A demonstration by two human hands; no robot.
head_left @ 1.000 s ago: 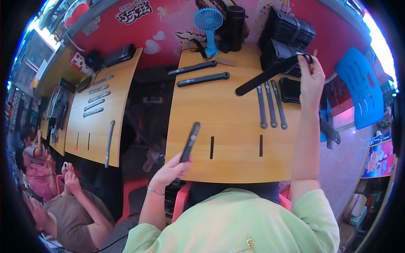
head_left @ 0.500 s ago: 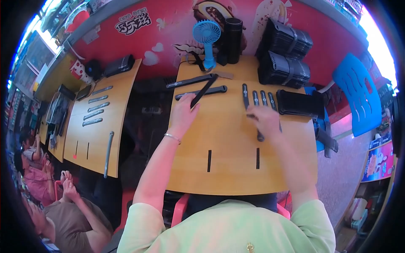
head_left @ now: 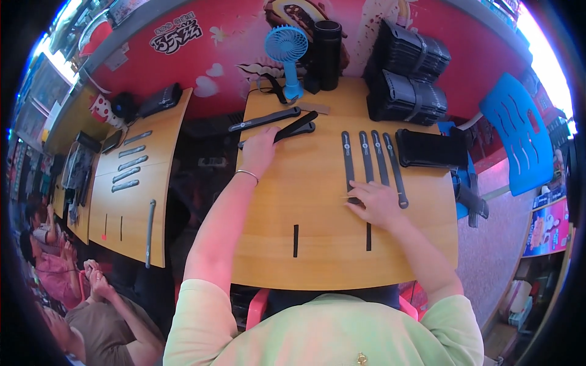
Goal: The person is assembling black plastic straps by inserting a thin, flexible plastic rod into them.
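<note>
Straps (head_left: 381, 160), four in a row on the table (head_left: 329, 256), are flanked by a black case (head_left: 432, 149), a blue fan (head_left: 287, 46) farther back. By the outstretched left hand (head_left: 259, 151) a dark strap (head_left: 297, 126) is held; by the bent right hand (head_left: 377, 204) the leftmost strap's (head_left: 347, 155) near end is covered, whether gripped cannot be told.

The table (head_left: 323, 183) is fairly evenly lit and sharp, with deep shadow just left of it. White glare burns out well beyond its far right and far left corners; around it, edges bow toward a black rim.
</note>
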